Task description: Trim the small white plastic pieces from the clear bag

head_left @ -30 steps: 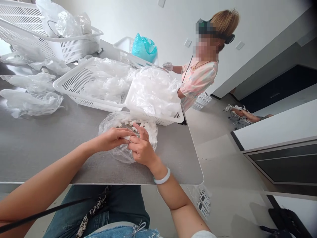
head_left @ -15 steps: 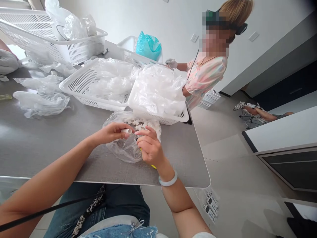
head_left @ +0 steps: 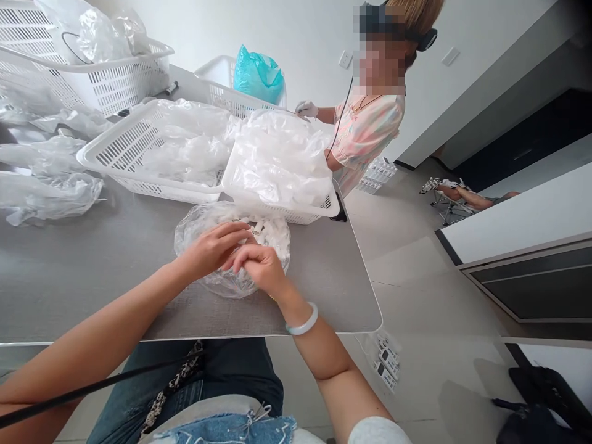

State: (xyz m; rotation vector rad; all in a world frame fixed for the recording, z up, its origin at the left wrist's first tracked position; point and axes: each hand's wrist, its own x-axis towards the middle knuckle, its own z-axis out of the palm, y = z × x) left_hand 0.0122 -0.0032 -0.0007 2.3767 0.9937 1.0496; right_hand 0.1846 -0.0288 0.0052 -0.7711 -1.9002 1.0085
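Note:
A clear plastic bag (head_left: 217, 285) with several small white tube pieces (head_left: 269, 234) lies on the grey table (head_left: 92, 271) in front of me. My left hand (head_left: 211, 248) rests on top of the bag, fingers held together and pointing at the white pieces. My right hand (head_left: 257, 269) is curled closed just right of it and touches the left fingertips. Whatever the two hands pinch between them is hidden.
Two white baskets (head_left: 115, 161) (head_left: 296, 213) full of clear plastic bags stand right behind the bag. More baskets (head_left: 115, 80) and a teal bag (head_left: 257, 74) lie farther back. Crumpled bags (head_left: 46, 194) are at left. Another person (head_left: 365, 135) works at the table's far end.
My left hand, which held a white tube up half a second ago, has come down onto the bag. The right hand has closed in against it. The view shifted slightly.

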